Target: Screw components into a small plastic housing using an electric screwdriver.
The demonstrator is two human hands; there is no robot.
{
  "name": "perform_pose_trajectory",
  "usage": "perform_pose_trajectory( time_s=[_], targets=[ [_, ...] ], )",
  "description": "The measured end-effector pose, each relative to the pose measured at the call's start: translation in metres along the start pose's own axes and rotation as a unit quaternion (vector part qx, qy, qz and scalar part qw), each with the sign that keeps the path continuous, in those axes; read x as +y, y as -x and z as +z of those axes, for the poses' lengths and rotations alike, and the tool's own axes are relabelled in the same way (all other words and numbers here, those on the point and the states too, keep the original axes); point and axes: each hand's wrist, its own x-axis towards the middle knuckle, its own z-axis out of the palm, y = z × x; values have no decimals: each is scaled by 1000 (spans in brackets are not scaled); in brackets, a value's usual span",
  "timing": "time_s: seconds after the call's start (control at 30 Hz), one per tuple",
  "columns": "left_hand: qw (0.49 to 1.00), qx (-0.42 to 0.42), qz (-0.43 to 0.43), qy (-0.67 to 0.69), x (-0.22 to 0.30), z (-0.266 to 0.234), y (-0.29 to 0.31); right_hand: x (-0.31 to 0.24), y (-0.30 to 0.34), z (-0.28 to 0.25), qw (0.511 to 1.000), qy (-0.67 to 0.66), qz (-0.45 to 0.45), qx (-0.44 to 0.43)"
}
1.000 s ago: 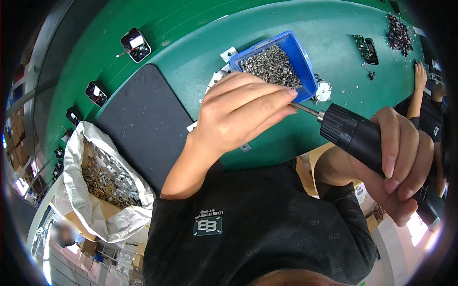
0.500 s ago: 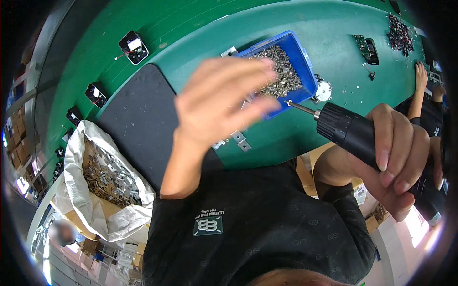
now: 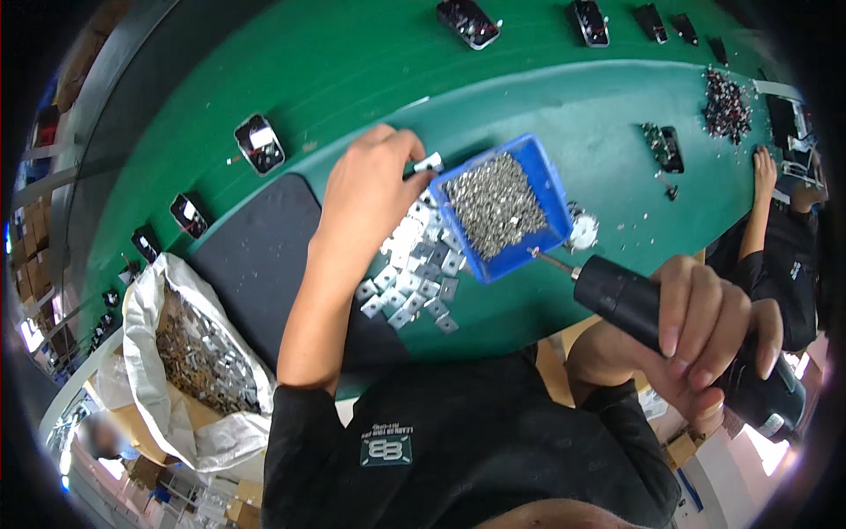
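Observation:
My left hand (image 3: pixel 374 176) is curled over the far end of a heap of small silvery metal plates with holes (image 3: pixel 414 273). Its thumb and finger close around the edge of one metal plate (image 3: pixel 430 163) beside the blue bin. My right hand (image 3: pixel 705 331) grips a black electric screwdriver (image 3: pixel 617 300) pointing left. The screwdriver's thin bit ends at the near right part of the blue bin (image 3: pixel 548 167), with what looks like a small screw at its tip. Many small metal screws (image 3: pixel 493 203) fill much of the bin.
A black mat (image 3: pixel 256 238) lies left of the plates. An open white sack of metal parts (image 3: pixel 207 353) stands at the near left. Black housings (image 3: pixel 261 144) line the far green surface. A round white part (image 3: pixel 583 231) sits right of the bin. A co-worker's hand (image 3: pixel 763 172) is at the far right.
My left hand has moved off the blue bin to the plate beside it, uncovering the screws and the plate heap. The view has shifted, and the screwdriver is still in my right hand.

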Motion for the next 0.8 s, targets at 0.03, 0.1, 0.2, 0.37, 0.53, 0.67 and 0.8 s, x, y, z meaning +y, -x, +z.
perform_pose_trajectory(
  time_s=[0.03, 0.1, 0.2, 0.37, 0.53, 0.67, 0.8],
  targets=[
    [1000, -6, -1, -6, 1, 0, 1, 0, 0, 1, 1000, 7, 6, 18],
    [1000, 15, 8, -12, 2, 1, -4, -1, -1, -6, 1000, 20, 0, -3],
    [996, 79, -26, -25, -5, -2, -13, -5, -4, -15, 998, 29, 15, -50],
    [989, 84, -80, 92, -10, -7, -38, -3, -10, -25, 997, 27, 6, -78],
    [980, 125, -41, 149, -3, -2, -78, -5, -14, -30, 998, 35, -2, -58],
    [971, 207, -23, 116, -4, 1, -112, -3, -17, -34, 994, 16, 24, -108],
    [956, 277, 63, 76, -5, 12, -136, -4, -20, -35, 994, 23, 22, -104]
  ],
)
